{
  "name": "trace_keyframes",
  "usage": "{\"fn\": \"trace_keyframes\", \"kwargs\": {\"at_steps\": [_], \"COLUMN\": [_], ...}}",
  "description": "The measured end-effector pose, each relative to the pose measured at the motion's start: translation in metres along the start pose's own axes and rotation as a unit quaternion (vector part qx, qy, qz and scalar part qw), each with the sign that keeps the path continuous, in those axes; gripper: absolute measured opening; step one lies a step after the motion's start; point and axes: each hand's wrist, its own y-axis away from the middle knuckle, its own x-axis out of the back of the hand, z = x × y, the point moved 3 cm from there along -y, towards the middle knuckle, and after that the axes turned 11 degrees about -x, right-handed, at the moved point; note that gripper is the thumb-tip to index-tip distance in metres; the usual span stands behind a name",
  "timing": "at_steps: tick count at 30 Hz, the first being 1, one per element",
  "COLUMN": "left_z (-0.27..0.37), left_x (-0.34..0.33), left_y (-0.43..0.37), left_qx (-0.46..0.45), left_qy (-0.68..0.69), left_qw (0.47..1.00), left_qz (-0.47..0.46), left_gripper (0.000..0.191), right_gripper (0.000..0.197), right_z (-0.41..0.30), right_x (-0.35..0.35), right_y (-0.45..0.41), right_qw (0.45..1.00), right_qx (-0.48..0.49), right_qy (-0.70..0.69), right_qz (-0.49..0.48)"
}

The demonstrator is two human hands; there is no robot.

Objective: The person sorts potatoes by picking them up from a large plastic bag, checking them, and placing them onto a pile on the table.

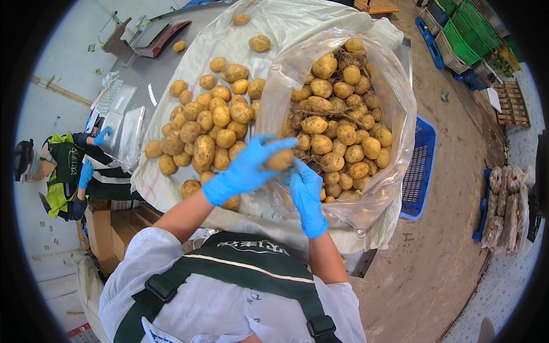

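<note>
My left hand [246,169], in a blue glove, holds a potato [279,160] by the near edge of the clear plastic bag [274,85]. My right hand [307,199], also gloved in blue, is just right of that potato with its fingers curled. Whether those fingers grip the bag's edge or anything else is hidden. Many soil-marked potatoes [339,145] fill the bag, with dry roots [349,58] among them. Left of the bag, a loose pile of potatoes [206,128] lies on a white woven sheet [171,188].
A co-worker [64,171] in blue gloves is at the table's left side, near plastic bags [131,128]. A scale [156,36] stands at the far left. To the right are a blue crate [418,171], stacked green crates [472,30] and bagged produce [506,206].
</note>
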Motion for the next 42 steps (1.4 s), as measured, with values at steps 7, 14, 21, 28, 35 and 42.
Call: {"fn": "trace_keyframes", "kwargs": {"at_steps": [7,14,21,28,35,42], "left_z": [-0.146,-0.062,-0.204,-0.196,-0.183,-0.143], "left_x": [0.094,0.031,0.018,-0.002,0.006,0.014], "left_y": [-0.019,-0.12,-0.136,-0.167,-0.166,-0.093], "left_qx": [0.155,-0.095,0.062,0.144,0.207,0.139], "left_qy": [-0.281,0.046,-0.201,-0.273,-0.17,0.15], "left_qw": [0.945,0.993,0.977,0.942,0.95,0.979], "left_qz": [0.067,-0.051,-0.021,-0.132,-0.16,0.022], "left_gripper": [0.062,0.024,0.049,0.07,0.09,0.079], "right_gripper": [0.063,0.077,0.08,0.075,0.067,0.055], "right_z": [-0.048,-0.047,-0.055,-0.035,-0.03,-0.032], "right_x": [-0.006,-0.091,-0.068,-0.057,-0.047,-0.025], "right_y": [-0.01,-0.067,-0.061,-0.053,-0.053,-0.033], "right_qw": [0.985,0.932,0.908,0.867,0.88,0.948], "right_qx": [-0.014,0.183,0.155,0.134,0.113,0.137], "right_qy": [0.169,0.298,0.388,0.48,0.46,0.288], "right_qz": [0.029,-0.091,0.018,-0.001,-0.045,0.002]}}
